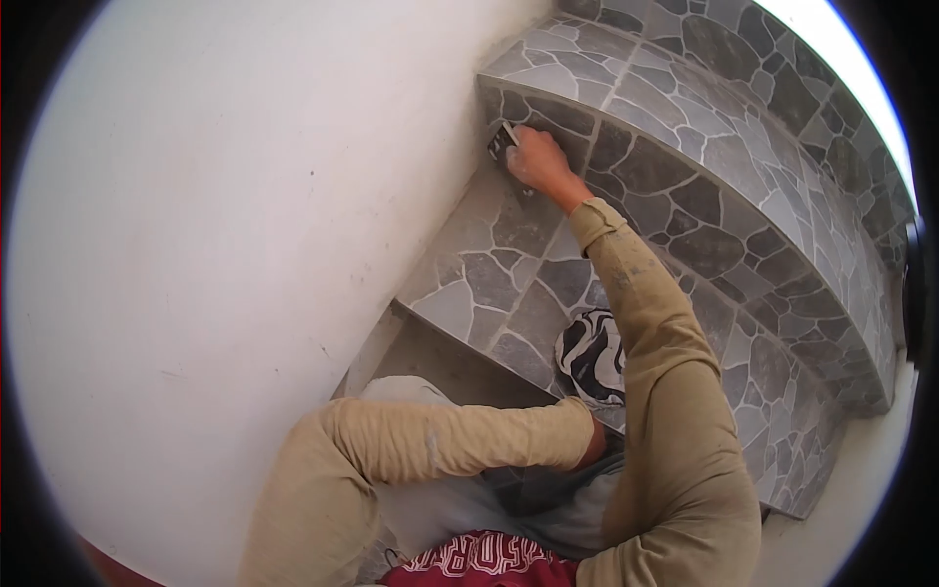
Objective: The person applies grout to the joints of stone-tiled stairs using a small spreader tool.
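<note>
My right hand (pixel 538 159) reaches up into the corner where the white wall meets the stair riser (pixel 548 112). Its fingers are closed on a small dark, flat object with a pale edge (pixel 502 143), whose kind I cannot make out. The object is against or very near the tiled riser. My left forearm (pixel 460 437) lies across my lap; only a bit of the left hand (pixel 594 445) shows past the cuff, its fingers hidden. A round black-and-white patterned thing (pixel 590 357) sits on the tread, partly covered by my right sleeve.
Curved steps with grey stone-pattern tiles (pixel 675 83) rise to the upper right. A white wall (pixel 215 215) fills the left side. The tread's front edge (pixel 469 342) drops toward my legs. A dark object (pixel 916 293) stands at the far right.
</note>
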